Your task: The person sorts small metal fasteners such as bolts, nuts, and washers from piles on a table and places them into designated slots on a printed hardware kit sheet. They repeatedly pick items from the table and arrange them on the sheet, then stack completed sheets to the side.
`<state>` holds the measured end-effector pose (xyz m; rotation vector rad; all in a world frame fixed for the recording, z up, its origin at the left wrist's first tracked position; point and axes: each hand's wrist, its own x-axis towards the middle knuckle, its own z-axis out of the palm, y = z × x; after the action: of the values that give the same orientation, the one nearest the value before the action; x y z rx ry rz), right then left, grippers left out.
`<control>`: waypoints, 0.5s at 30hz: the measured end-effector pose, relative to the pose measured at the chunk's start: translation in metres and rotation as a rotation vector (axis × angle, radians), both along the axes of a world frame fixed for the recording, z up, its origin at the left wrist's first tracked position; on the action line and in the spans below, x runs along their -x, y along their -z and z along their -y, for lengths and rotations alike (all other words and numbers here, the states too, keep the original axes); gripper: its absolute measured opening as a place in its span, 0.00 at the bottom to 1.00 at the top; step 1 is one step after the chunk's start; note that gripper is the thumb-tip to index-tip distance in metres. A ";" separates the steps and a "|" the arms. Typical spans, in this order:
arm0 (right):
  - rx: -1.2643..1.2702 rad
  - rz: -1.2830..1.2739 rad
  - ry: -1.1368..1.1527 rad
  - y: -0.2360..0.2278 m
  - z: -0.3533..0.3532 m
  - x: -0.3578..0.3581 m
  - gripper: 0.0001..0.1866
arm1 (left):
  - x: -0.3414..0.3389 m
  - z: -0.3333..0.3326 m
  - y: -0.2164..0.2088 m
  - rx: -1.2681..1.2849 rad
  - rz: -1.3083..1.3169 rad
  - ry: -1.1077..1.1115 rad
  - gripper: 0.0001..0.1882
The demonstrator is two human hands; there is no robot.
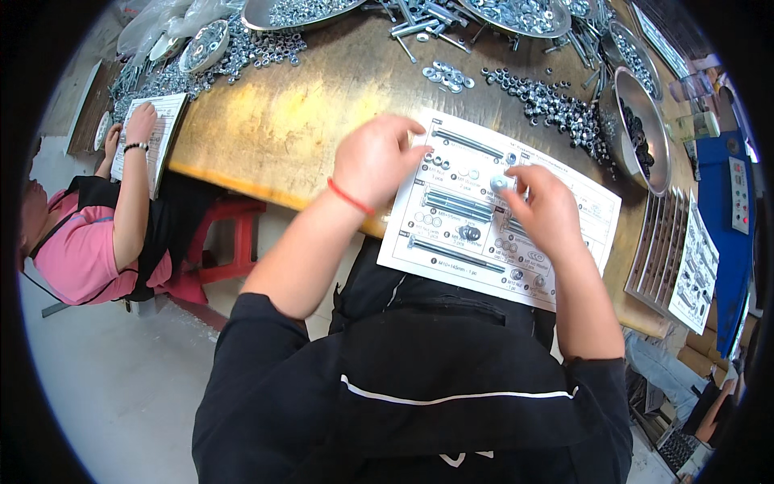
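Note:
A white printed sheet (pixel 476 276) lies at the table's near edge, with hardware on it in rows. My right hand (pixel 548 211) is over its right half, thumb and index finger closed on a round silver washer (pixel 499 184). At the sheet's upper left edge is my left hand (pixel 372 161), a red band at its wrist; thumb and index are apart with nothing visible between them. Long bolts lie across the sheet: one at the top (pixel 468 143), some in the middle (pixel 457 205) and one lower down (pixel 455 253). Nuts (pixel 437 161) sit near the left edge.
Loose flat washers (pixel 448 77) and a spread of nuts (pixel 556 109) lie beyond the sheet. A metal bowl (pixel 663 153) with dark parts stands right, beside a stack of boards (pixel 657 246). A co-worker (pixel 89 234) sits at left near a red stool (pixel 234 242).

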<state>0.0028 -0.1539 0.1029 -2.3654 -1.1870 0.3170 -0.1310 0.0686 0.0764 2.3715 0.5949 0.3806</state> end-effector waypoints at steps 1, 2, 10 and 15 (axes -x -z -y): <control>-0.013 0.034 -0.006 0.001 -0.012 -0.013 0.12 | -0.014 -0.015 0.003 -0.029 -0.008 -0.030 0.14; 0.001 0.056 -0.025 0.000 -0.024 -0.026 0.12 | -0.029 -0.029 0.008 -0.054 -0.013 -0.052 0.15; -0.030 0.053 -0.012 0.035 -0.133 -0.071 0.12 | -0.107 -0.072 0.041 -0.276 0.018 -0.049 0.13; 0.008 0.159 0.009 0.045 -0.169 -0.075 0.13 | -0.103 -0.076 0.035 -0.138 -0.105 0.015 0.11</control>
<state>0.0779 0.0156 0.0579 -2.4399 -1.2474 0.1330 -0.0284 0.1450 0.0410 2.5390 0.6160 0.2996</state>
